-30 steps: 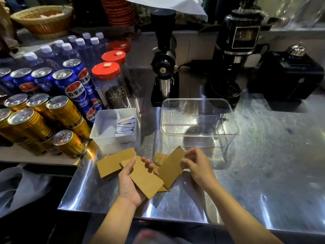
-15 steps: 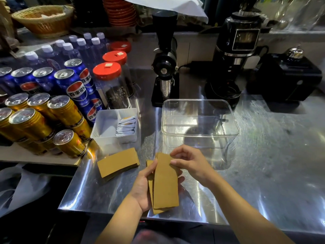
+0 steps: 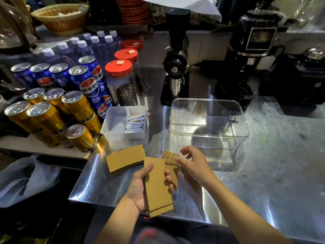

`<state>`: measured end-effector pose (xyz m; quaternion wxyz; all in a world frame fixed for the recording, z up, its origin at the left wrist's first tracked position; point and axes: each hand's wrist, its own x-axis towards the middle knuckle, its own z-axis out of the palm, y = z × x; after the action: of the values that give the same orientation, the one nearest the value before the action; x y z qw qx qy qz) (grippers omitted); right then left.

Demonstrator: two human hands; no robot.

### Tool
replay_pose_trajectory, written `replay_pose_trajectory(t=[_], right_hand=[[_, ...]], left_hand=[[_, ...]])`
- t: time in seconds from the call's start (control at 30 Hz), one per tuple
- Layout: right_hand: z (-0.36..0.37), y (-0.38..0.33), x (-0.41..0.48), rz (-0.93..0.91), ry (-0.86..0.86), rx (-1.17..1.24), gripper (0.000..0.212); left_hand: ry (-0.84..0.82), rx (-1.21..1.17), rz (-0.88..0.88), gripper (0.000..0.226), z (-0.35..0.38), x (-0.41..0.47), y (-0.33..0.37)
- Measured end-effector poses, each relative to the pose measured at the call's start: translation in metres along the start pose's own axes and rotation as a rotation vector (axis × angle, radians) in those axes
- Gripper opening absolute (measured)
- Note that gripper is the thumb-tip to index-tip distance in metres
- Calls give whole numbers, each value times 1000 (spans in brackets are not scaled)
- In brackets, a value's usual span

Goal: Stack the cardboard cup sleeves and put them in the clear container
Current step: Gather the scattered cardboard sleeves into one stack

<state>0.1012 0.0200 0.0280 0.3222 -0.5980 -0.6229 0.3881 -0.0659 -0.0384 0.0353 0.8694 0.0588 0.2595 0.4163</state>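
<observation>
- left hand (image 3: 140, 187) grips a flat sleeve stack (image 3: 158, 187) near the steel counter (image 3: 263, 173) edge
- right hand (image 3: 193, 164) pinching another sleeve (image 3: 169, 157) just beside it
- clear container (image 3: 210, 118) sits just beyond, more sleeves (image 3: 124, 159) lying left

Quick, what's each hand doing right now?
Left hand: closed around a stack of flat brown cardboard cup sleeves.
Right hand: pinching another brown cardboard sleeve on the table.

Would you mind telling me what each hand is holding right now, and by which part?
The left hand grips a flat brown cardboard cup sleeve by its long edges, mid-length. The right hand touches another brown sleeve's upper end; a grip cannot be told.
</observation>
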Motion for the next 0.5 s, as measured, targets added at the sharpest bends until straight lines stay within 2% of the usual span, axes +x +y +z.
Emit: replay_pose_trajectory(t=[0.17, 0.3, 0.4, 0.5], right_hand=[[12, 11, 6, -5, -167, -401, 66], [22, 17, 7, -97, -237, -539, 86], [22, 16, 12, -48, -249, -571, 97], [17, 13, 19, 57, -260, -583, 92]], left_hand=[[3, 5, 150, 57, -6, -5, 4], [51, 16, 187, 43, -7, -8, 4], [82, -15, 193, 42, -10, -10, 3], [110, -36, 200, 42, -13, -9, 3]])
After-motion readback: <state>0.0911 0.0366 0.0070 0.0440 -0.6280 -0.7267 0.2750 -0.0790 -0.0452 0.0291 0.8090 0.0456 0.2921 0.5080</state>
